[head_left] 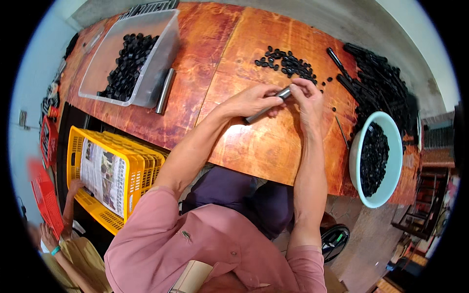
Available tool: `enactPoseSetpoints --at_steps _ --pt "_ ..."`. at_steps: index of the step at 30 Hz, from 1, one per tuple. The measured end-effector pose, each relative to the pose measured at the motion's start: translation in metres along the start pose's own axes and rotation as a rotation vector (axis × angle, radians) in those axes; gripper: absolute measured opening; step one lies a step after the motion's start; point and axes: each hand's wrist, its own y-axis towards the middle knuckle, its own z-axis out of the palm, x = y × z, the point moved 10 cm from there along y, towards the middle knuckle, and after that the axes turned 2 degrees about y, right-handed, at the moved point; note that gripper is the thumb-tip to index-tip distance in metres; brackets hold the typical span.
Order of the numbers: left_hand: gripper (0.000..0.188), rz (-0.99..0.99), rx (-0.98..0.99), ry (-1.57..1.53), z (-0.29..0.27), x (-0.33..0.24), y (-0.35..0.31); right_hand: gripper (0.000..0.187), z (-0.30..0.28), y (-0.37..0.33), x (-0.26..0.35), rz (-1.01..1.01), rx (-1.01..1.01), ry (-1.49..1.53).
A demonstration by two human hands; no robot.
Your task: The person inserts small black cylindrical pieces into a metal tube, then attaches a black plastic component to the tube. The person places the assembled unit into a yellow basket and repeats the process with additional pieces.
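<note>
A dark metal tube [256, 117] lies slantwise in my left hand [256, 100], which is closed round its middle, just above the wooden table. My right hand [308, 97] pinches at the tube's upper right end. Whether a small part sits between those fingertips is hidden. Just beyond my hands, small round black caps [293, 66] lie scattered on the tabletop. A second shiny metal tube [165, 92] rests on the table to the left, beside a clear plastic bin [168, 53] holding many short black cylindrical pieces [128, 66].
At right stands a pale blue bowl [355, 161] of small black parts. Behind it are heaped long black tubular pieces [381, 78]. A thin rod [342, 133] lies near the bowl. Yellow crates [128, 178] stand lower left, where another person handles a red crate [49, 205].
</note>
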Motion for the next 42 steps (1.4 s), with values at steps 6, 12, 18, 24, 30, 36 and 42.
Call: enactPoseSetpoints --at_steps 6,12,18,24,30,36,42 --pt "0.033 0.495 -0.277 0.911 -0.009 -0.06 -0.013 0.022 0.008 -0.004 0.008 0.05 0.134 -0.039" --pt "0.039 0.392 -0.35 1.083 -0.009 -0.047 -0.02 0.018 0.004 0.005 -0.013 0.032 0.223 -0.301" --pt "0.039 0.408 -0.345 1.149 0.001 -0.049 -0.024 0.021 0.022 -0.003 -0.013 0.018 0.304 -0.223" --pt "0.041 0.396 -0.338 1.169 0.006 -0.049 -0.027 0.02 0.019 -0.001 -0.015 -0.017 0.325 -0.234" --pt "0.04 0.425 -0.273 1.177 0.001 -0.047 -0.032 0.02 0.018 -0.003 -0.015 0.037 0.306 -0.239" --pt "0.034 0.307 -0.293 1.192 -0.009 -0.048 -0.041 0.019 0.017 -0.005 -0.014 0.068 0.296 -0.208" --pt "0.035 0.288 -0.321 1.263 -0.007 -0.047 -0.04 0.019 0.017 -0.005 -0.015 0.064 0.318 -0.231"
